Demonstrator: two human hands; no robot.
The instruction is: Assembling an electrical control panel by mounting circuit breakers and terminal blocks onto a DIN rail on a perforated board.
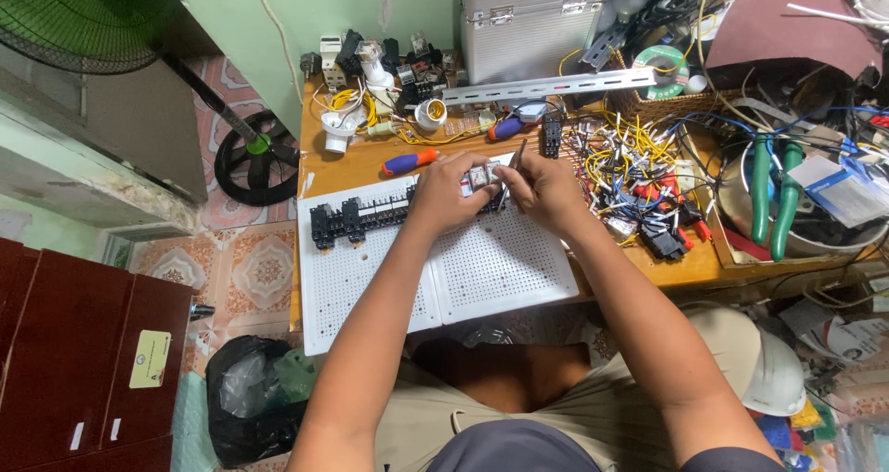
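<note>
**Relay in hand, row of bases partly filled**

While you look down from the head camera, your left hand [444, 194] pinches a small clear relay [480, 177] between thumb and fingers, holding it just above the far edge of the white perforated panel [482, 273]. Your right hand [546, 189] is closed around a thin screwdriver [517, 155], its tip brought in against the relay.

As far as this view shows, the mounting work looks partly done: a row of black relay bases [356, 218] already sits along the panel's far edge, to the left of your hands, while most of the panel's holes carry nothing. No wires appear to run across the panel yet, so I judge the wiring still ahead.

Beyond the panel, on the wooden table [352, 168], lie a blue-and-orange screwdriver [409, 163], a metal rail [546, 86], a tangle of yellow wires [620, 152] and green-handled pliers [773, 194] in a metal bowl.
</note>
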